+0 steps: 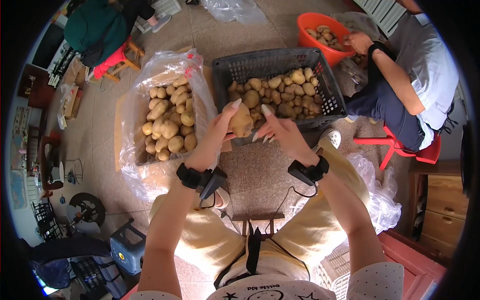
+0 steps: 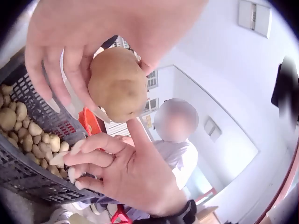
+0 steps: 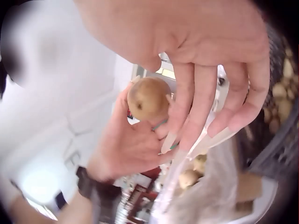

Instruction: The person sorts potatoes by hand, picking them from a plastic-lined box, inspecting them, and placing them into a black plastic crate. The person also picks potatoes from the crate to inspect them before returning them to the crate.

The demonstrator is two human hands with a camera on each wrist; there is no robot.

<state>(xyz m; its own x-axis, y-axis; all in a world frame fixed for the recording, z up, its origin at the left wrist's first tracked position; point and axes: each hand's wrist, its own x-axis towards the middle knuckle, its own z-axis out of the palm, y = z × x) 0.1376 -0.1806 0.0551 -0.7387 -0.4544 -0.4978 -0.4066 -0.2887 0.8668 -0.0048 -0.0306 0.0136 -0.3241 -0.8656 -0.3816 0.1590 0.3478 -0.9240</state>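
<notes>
A large potato (image 1: 241,121) is gripped in the left hand (image 1: 218,131), thumb on one side and fingers on the other, above the near edge of the black crate (image 1: 235,64). Close to its right side is the right hand (image 1: 286,136), fingers spread and loosely bent. In the left wrist view the potato (image 2: 117,84) hangs from the left hand (image 2: 107,23), with the right hand (image 2: 135,172) below it. The right wrist view shows the potato (image 3: 148,99) in the left hand (image 3: 126,144), beside the right hand's fingers; contact with these is unclear.
Left of the crate, a plastic-lined box (image 1: 131,117) holds several potatoes. An orange bucket (image 1: 308,22) stands at the back right, by a seated person (image 1: 400,75) on a red stool (image 1: 430,150). Another person (image 1: 95,30) sits at the back left. A blue stool (image 1: 126,250) stands lower left.
</notes>
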